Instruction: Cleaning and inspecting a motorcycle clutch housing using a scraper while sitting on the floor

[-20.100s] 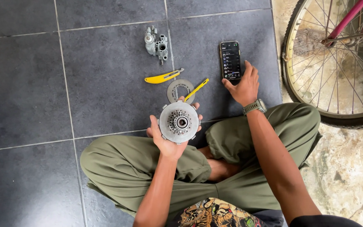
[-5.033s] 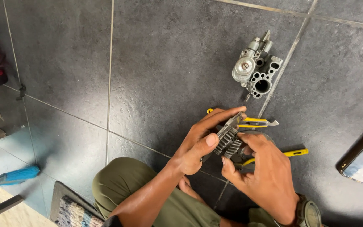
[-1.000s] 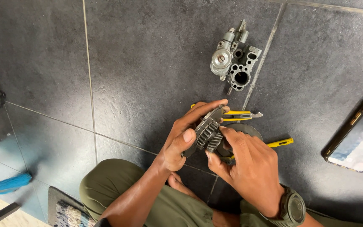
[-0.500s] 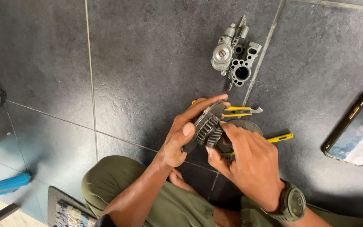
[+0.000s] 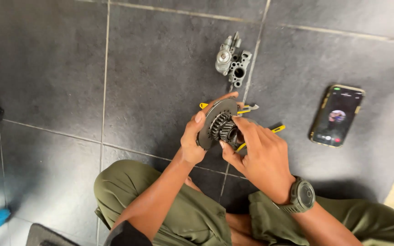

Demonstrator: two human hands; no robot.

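Left grip: the left hand (image 5: 193, 145) grasps the round grey metal sprocket cluster with stacked toothed rings (image 5: 218, 124) by its rim, thumb at the near edge, fingertips curled over the top edge.
Right grip: the right hand (image 5: 261, 157) pinches the small end of the same cluster, thumb and forefinger closed on the toothed centre.
Cluster: held off the floor at the middle of the view, tilted on edge, teeth facing the right hand.
Wrist: a dark round wristwatch (image 5: 302, 196) at 5 o'clock from the cluster.
Just behind: yellow-handled tools (image 5: 247, 108) on the dark grey tiled floor (image 5: 151, 68), showing at 1 and 4 o'clock past the hands.
Further out: a grey cast-metal part with round bores (image 5: 232, 66) at 12 o'clock, well apart.
Phone: a black smartphone with a lit screen (image 5: 337, 115) at 3 o'clock, flat on the tiles.
Below: olive-green trouser legs (image 5: 178, 214), crossed, at 6 o'clock.
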